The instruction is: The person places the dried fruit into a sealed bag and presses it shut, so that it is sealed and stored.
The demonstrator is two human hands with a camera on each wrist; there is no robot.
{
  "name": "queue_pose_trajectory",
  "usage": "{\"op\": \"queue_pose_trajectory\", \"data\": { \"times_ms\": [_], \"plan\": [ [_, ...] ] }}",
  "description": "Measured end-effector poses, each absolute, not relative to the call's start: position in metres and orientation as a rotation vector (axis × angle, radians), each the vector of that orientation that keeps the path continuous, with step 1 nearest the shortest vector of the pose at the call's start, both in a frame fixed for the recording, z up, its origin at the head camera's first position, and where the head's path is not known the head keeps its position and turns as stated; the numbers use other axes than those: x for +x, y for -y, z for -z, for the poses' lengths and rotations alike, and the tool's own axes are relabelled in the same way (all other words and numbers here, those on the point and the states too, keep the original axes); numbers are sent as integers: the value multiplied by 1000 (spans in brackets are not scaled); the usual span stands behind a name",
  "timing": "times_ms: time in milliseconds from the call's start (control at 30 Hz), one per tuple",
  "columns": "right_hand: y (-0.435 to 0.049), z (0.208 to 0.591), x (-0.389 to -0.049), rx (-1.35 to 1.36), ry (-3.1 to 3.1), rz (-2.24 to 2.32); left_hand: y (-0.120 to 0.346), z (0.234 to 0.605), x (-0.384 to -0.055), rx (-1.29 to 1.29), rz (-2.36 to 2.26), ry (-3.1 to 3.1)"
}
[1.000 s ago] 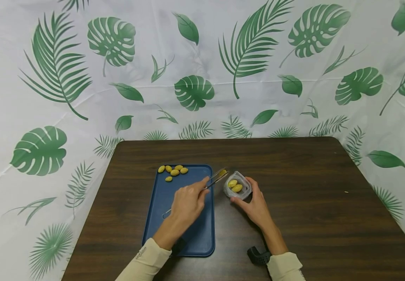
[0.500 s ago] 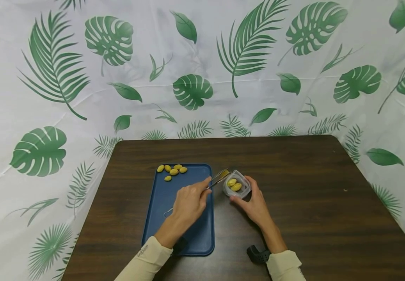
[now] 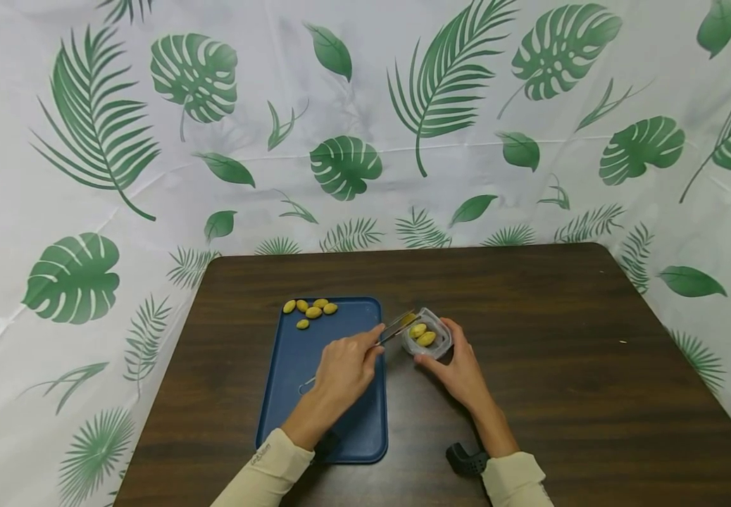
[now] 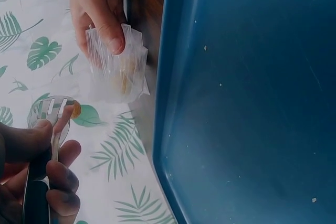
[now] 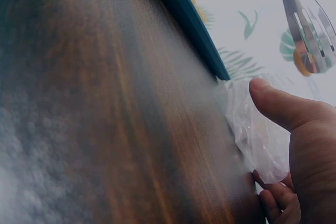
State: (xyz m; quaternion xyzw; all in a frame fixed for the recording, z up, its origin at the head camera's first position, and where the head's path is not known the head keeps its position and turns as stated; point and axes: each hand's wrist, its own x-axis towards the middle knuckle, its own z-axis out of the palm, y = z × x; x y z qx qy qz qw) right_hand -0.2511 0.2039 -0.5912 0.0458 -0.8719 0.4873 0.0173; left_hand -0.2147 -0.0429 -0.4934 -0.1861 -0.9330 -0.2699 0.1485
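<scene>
In the head view my left hand [image 3: 340, 366], over the tray, grips metal tongs [image 3: 392, 334]. The tongs' slotted ends pinch a yellow oval piece [image 3: 408, 319], which shows orange at the slots [image 4: 76, 109] in the left wrist view. The tong tips overlap the left rim of a small clear plastic container [image 3: 441, 345]. Inside it lie two yellow oval pieces [image 3: 426, 339]. My right hand [image 3: 460, 373] holds this container from the right, thumb at the near side and fingers round the far side. In the right wrist view the thumb [image 5: 283, 103] lies along the crinkled clear wall.
A blue tray [image 3: 368, 422] lies on the dark wooden table [image 3: 562, 366], left of the container. Several yellow oval pieces [image 3: 313, 312] are grouped at its far left corner. A leaf-print cloth [image 3: 365, 91] hangs behind the table. Small crumbs dot the tray's surface.
My left hand has shifted slightly right, bringing the tongs and their yellow piece from beside the container to its left rim. My right hand keeps its hold in nearly the same place.
</scene>
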Motion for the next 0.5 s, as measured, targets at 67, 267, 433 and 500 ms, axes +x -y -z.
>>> {"op": "queue_pose_trajectory", "data": {
  "times_ms": [67, 267, 433, 500],
  "plan": [
    [-204, 591, -251, 151, 2707, -1513, 42, 494, -214, -538, 778, 2692],
    [-204, 591, -250, 156, 2706, -1503, 40, 497, -214, -555, 761, 2709],
    [-204, 591, -251, 132, 2715, -1501, 38, 498, -214, -567, 738, 2713],
    [-204, 591, -251, 126, 2716, -1499, 38, 498, -214, -566, 731, 2715]
  ]
}}
